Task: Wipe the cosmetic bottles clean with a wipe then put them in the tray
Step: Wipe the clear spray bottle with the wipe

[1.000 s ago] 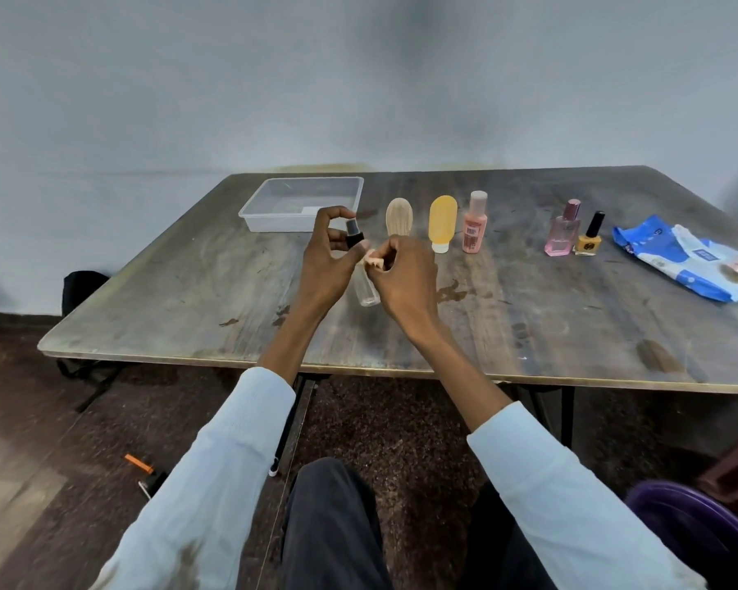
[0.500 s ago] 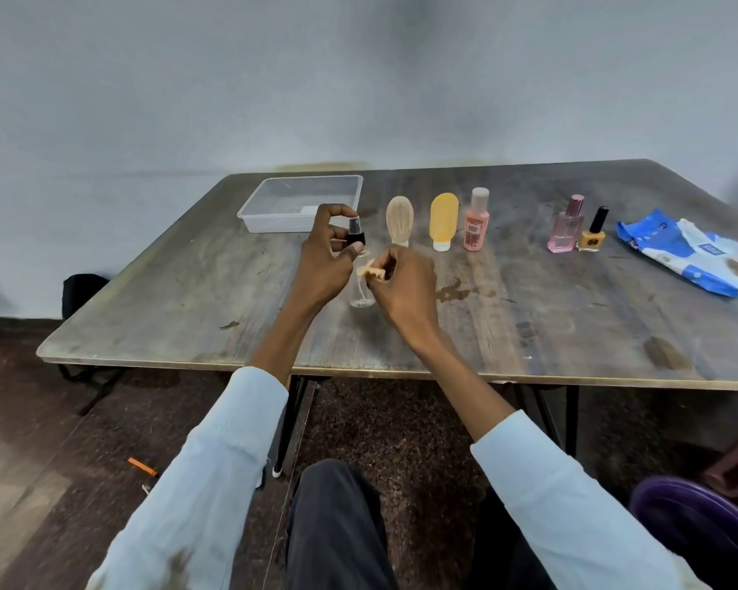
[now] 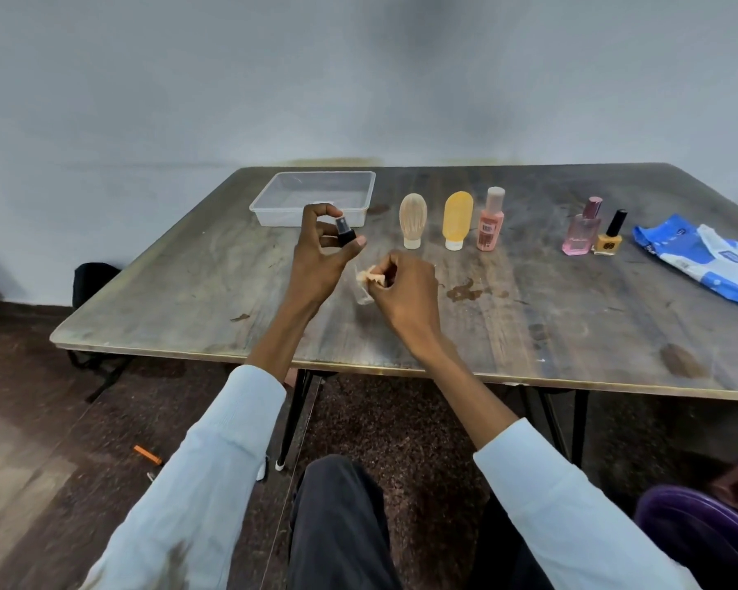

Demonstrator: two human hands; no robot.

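Note:
My left hand [image 3: 322, 257] pinches the black cap of a small clear spray bottle [image 3: 361, 287], held tilted above the table. My right hand [image 3: 405, 295] grips a crumpled wipe [image 3: 369, 275] against the bottle's clear body. The clear plastic tray [image 3: 273, 208] sits at the far left of the table, behind my left hand. To its right stand a beige tube [image 3: 413, 221], a yellow tube [image 3: 457, 219], a peach bottle [image 3: 491, 219], a pink perfume bottle [image 3: 582, 227] and a yellow nail polish bottle [image 3: 609, 236].
A blue and white wipes pack [image 3: 699, 257] lies at the table's right edge. The wooden table [image 3: 571, 317] has dark stains. A black bag [image 3: 90, 283] sits on the floor at left, an orange pen [image 3: 148, 454] under the table, a purple stool [image 3: 699, 530] at right.
My hands stay together on the spray bottle, which has tilted slightly. My right hand with the wipe has slid down along the bottle's body.

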